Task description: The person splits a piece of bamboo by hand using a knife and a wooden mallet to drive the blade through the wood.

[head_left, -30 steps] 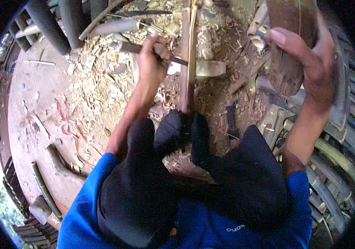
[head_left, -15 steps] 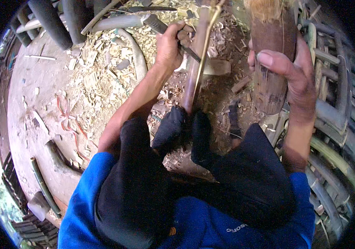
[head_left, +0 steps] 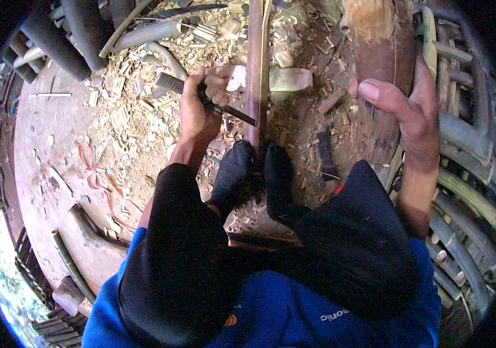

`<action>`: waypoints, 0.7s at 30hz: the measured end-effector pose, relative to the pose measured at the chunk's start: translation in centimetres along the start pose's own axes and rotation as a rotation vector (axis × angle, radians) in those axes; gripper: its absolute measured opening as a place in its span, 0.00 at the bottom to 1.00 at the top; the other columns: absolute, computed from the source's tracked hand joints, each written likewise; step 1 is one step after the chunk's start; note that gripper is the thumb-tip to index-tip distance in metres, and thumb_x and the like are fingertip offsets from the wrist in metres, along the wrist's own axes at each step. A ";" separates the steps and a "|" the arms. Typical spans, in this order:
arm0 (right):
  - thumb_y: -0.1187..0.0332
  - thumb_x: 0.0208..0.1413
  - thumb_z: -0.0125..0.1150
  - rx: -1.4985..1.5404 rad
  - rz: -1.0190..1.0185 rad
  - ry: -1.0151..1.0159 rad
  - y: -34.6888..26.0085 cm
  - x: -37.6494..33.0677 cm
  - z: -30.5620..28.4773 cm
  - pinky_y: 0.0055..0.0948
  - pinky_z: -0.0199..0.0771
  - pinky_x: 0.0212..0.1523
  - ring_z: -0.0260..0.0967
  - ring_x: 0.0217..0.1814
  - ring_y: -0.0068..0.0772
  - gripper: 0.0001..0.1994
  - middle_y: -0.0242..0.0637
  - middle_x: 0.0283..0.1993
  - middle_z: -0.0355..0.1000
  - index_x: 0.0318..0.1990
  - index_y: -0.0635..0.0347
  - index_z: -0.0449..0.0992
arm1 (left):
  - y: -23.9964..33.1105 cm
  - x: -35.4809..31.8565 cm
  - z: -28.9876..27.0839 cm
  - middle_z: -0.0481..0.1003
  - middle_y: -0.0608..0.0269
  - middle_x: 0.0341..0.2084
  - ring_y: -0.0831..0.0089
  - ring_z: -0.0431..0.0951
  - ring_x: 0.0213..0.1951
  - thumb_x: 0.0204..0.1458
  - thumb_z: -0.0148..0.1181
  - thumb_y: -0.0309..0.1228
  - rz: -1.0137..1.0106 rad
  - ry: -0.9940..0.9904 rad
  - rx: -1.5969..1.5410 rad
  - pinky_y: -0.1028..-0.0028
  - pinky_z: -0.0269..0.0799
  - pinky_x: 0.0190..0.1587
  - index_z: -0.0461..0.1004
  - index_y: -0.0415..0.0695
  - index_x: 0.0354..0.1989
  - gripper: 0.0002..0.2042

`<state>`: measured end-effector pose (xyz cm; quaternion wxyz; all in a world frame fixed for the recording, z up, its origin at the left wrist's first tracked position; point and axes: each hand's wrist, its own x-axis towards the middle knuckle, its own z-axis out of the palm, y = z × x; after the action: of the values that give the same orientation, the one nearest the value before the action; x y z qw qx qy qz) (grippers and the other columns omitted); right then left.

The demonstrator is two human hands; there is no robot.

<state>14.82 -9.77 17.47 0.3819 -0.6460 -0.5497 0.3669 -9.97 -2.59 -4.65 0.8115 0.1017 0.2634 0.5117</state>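
Note:
My left hand [head_left: 201,107] is closed around a chisel [head_left: 239,115], its blocky handle end sticking out to the left. The dark blade's tip meets the side of a long brown wooden pole [head_left: 256,69], low down near my feet. That pole stretches away from me, its near end between my dark-socked left foot [head_left: 233,171] and right foot [head_left: 277,174]. Raised on the right, my right hand [head_left: 416,113] grips a thick brown wooden mallet [head_left: 382,64], worn pale and frayed at its upper part. The mallet is apart from the chisel.
Pale wood chips [head_left: 126,110] cover the ground around the pole. A pale wood block [head_left: 291,79] lies beside it. Red string [head_left: 98,174] and a bamboo stick [head_left: 71,261] lie at left. A bamboo rack [head_left: 462,139] lines the right side; dark posts [head_left: 57,43] stand far left.
My left hand and the chisel have come nearer and leftward, with the blade now lower on the pole. The pole's far end has swung left. My right hand keeps the mallet raised.

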 end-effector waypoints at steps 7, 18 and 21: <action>0.65 0.43 0.65 0.055 0.024 0.030 1.3 -0.7 -0.2 0.27 0.71 0.48 0.74 0.38 0.29 0.29 0.39 0.35 0.76 0.54 0.67 0.66 | -0.7 -0.4 0.3 0.61 0.72 0.18 0.80 0.58 0.20 0.59 0.51 0.37 0.008 0.177 0.140 0.77 0.56 0.24 0.69 0.40 0.35 0.11; 0.64 0.43 0.67 -0.282 -0.457 0.012 3.9 1.1 -1.3 0.38 0.71 0.55 0.74 0.51 0.41 0.36 0.48 0.50 0.74 0.63 0.61 0.62 | -5.8 -2.0 8.4 0.78 0.59 0.28 0.73 0.73 0.31 0.58 0.59 0.48 0.240 -0.020 1.103 0.69 0.70 0.36 0.77 0.34 0.39 0.23; 0.66 0.41 0.65 -0.681 -0.438 -0.142 4.1 1.0 -2.3 0.42 0.68 0.58 0.70 0.54 0.54 0.37 0.58 0.51 0.71 0.63 0.63 0.59 | -6.9 -1.9 8.5 0.79 0.60 0.28 0.74 0.73 0.29 0.58 0.60 0.43 0.325 -0.085 1.159 0.70 0.70 0.36 0.78 0.36 0.39 0.19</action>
<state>18.81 -9.37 14.78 0.1763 -0.5764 -0.7892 0.1176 -0.73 -6.55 0.10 0.5451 0.5868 0.4478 0.3976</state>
